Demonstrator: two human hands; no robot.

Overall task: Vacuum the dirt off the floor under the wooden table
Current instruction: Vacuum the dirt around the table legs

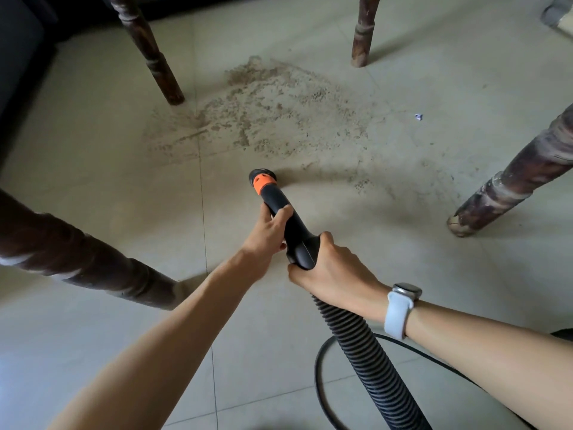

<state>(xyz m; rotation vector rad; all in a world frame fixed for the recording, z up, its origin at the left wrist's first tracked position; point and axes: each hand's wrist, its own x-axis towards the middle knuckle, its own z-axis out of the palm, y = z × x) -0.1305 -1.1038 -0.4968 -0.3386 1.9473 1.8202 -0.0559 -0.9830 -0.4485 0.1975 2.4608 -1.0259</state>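
A black vacuum nozzle (274, 200) with an orange collar points down at the tiled floor, its tip just short of a wide patch of sandy dirt (273, 113). My left hand (268, 232) grips the nozzle tube partway down. My right hand (330, 268) grips the thicker rear end, where the ribbed black hose (362, 352) joins. A white-strapped watch sits on my right wrist. The dirt spreads between the wooden table legs, with a thinner trail (359, 181) to the right of the nozzle tip.
Four dark turned table legs surround the spot: far left (148, 51), far right (364, 32), near right (508, 178), near left (80, 259). A small white-blue scrap (418, 117) lies on the floor at right. A black cable (319, 367) loops by the hose.
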